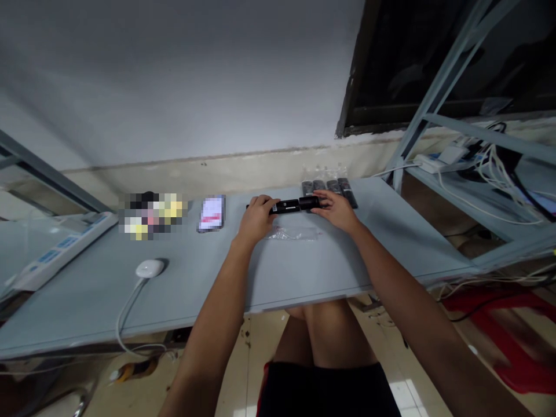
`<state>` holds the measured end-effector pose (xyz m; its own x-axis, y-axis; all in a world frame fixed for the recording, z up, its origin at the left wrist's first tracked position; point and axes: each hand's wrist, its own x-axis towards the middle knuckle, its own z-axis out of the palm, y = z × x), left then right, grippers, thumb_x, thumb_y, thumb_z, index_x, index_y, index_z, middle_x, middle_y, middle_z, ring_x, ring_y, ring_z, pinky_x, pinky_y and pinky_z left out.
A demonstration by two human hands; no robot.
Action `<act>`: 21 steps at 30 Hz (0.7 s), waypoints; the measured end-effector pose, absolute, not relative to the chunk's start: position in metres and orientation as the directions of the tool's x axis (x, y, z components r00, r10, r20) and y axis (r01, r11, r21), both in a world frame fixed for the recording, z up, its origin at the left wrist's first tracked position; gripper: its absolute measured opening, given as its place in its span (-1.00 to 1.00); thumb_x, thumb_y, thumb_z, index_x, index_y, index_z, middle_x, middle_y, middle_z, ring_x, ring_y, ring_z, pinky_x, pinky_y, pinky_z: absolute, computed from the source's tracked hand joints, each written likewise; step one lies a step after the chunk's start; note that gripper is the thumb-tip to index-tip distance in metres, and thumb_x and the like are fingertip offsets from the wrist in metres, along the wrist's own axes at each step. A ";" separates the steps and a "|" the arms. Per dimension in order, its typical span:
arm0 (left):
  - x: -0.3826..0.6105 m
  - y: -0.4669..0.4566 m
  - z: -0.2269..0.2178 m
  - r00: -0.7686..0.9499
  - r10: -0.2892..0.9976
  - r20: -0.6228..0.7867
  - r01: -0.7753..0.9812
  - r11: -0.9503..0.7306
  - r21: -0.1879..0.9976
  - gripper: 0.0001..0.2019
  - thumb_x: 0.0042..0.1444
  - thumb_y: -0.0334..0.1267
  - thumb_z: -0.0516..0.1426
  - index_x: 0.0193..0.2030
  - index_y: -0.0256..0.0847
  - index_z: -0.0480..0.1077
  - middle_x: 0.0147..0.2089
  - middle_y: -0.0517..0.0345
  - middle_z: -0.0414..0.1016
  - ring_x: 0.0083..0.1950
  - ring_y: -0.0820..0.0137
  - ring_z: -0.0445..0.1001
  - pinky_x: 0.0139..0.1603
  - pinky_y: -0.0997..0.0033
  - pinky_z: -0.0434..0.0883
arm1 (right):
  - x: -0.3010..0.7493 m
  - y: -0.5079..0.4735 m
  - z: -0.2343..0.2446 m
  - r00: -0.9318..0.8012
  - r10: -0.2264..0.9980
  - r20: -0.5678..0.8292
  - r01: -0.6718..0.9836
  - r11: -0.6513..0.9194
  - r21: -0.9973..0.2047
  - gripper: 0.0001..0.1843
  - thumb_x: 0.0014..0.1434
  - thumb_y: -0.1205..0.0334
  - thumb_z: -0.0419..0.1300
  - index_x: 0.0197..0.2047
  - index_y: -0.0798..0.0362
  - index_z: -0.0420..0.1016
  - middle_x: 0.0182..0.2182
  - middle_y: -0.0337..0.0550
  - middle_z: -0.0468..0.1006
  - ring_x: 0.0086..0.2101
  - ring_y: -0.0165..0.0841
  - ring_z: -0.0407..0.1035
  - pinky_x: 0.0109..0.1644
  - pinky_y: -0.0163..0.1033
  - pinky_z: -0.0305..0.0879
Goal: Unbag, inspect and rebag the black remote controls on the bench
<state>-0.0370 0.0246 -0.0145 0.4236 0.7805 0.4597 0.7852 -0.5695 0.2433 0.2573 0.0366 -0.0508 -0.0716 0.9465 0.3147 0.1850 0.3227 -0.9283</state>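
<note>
My left hand is closed on the left end of a black remote control, which lies sideways just above the table. Its back seems to face up, with an opened recess and small pale labels. My right hand pinches a smooth black battery cover at the remote's right end; whether the two parts still touch is hard to tell. Beneath them a clear plastic bag lies flat. Just behind my right hand, several dark remotes in clear bags lie side by side.
Left of my hands are a phone and a blurred-out pile. A white round device trails a cable over the front edge. A power strip runs along the left. Cables crowd the right shelf; a red stool stands below.
</note>
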 end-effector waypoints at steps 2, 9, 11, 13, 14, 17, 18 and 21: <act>-0.037 0.025 -0.015 0.428 0.775 0.465 0.781 -0.576 0.241 -0.50 0.23 -0.42 0.21 0.31 -0.10 0.49 0.17 -0.09 0.49 0.20 0.04 0.41 0.32 -0.10 0.46 | 0.257 0.037 -0.051 -0.082 0.942 0.324 0.203 0.334 -0.920 -0.34 -0.01 0.22 0.52 0.20 -0.10 0.62 0.15 0.04 0.63 -0.11 -0.15 0.62 0.12 0.11 0.57; -0.037 0.026 -0.017 0.421 0.778 0.466 0.784 -0.571 0.245 -0.50 0.22 -0.43 0.21 0.30 -0.12 0.49 0.14 -0.11 0.50 0.18 0.02 0.41 0.29 -0.14 0.47 | 0.258 0.038 -0.054 -0.067 0.942 0.329 0.236 0.335 -0.912 -0.32 -0.02 0.20 0.51 0.22 -0.09 0.61 0.14 0.04 0.63 -0.16 -0.20 0.58 0.05 0.05 0.59; -0.036 0.026 -0.017 0.421 0.776 0.470 0.783 -0.572 0.244 -0.50 0.21 -0.43 0.21 0.30 -0.12 0.49 0.13 -0.11 0.51 0.18 0.02 0.41 0.28 -0.13 0.47 | 0.257 0.038 -0.054 -0.067 0.939 0.337 0.240 0.344 -0.908 -0.32 -0.01 0.20 0.51 0.22 -0.09 0.60 0.15 0.04 0.63 -0.17 -0.22 0.57 0.04 0.03 0.59; -0.036 0.026 -0.017 0.420 0.773 0.475 0.781 -0.574 0.244 -0.51 0.22 -0.42 0.20 0.29 -0.13 0.50 0.14 -0.11 0.51 0.18 0.02 0.41 0.29 -0.12 0.47 | 0.257 0.038 -0.054 -0.062 0.940 0.336 0.252 0.341 -0.906 -0.32 -0.01 0.19 0.52 0.22 -0.09 0.61 0.11 0.03 0.65 -0.19 -0.23 0.56 0.03 0.03 0.59; -0.036 0.026 -0.017 0.419 0.773 0.477 0.781 -0.574 0.245 -0.51 0.22 -0.42 0.20 0.29 -0.14 0.50 0.15 -0.11 0.51 0.18 0.02 0.41 0.29 -0.11 0.47 | 0.257 0.038 -0.053 -0.062 0.942 0.329 0.259 0.333 -0.906 -0.32 -0.01 0.19 0.52 0.22 -0.08 0.61 0.06 0.02 0.67 -0.21 -0.24 0.56 0.02 0.03 0.59; -0.036 0.025 -0.017 0.412 0.776 0.478 0.782 -0.570 0.251 -0.51 0.22 -0.41 0.21 0.30 -0.15 0.50 0.15 -0.10 0.51 0.19 0.02 0.41 0.31 -0.10 0.46 | 0.255 0.037 -0.051 -0.052 0.945 0.324 0.258 0.326 -0.910 -0.34 0.03 0.13 0.50 0.23 -0.05 0.61 -0.09 -0.02 0.70 -0.26 -0.24 0.56 -0.02 -0.01 0.59; -0.036 0.025 -0.017 0.409 0.777 0.478 0.783 -0.568 0.253 -0.51 0.22 -0.40 0.21 0.30 -0.13 0.50 0.15 -0.09 0.50 0.19 0.03 0.41 0.30 -0.09 0.47 | 0.254 0.037 -0.050 -0.046 0.941 0.336 0.249 0.336 -0.908 -0.37 0.06 0.08 0.49 0.21 -0.04 0.61 -0.11 -0.04 0.70 -0.26 -0.24 0.57 -0.03 -0.02 0.58; -0.037 0.025 -0.016 0.409 0.773 0.485 0.779 -0.573 0.255 -0.51 0.23 -0.40 0.21 0.30 -0.07 0.49 0.14 -0.06 0.50 0.19 0.04 0.41 0.30 -0.09 0.47 | 0.252 0.035 -0.047 -0.039 0.935 0.351 0.240 0.350 -0.905 -0.51 0.17 -0.12 0.39 0.07 -0.03 0.66 -0.24 -0.12 0.69 -0.28 -0.24 0.57 -0.09 -0.08 0.55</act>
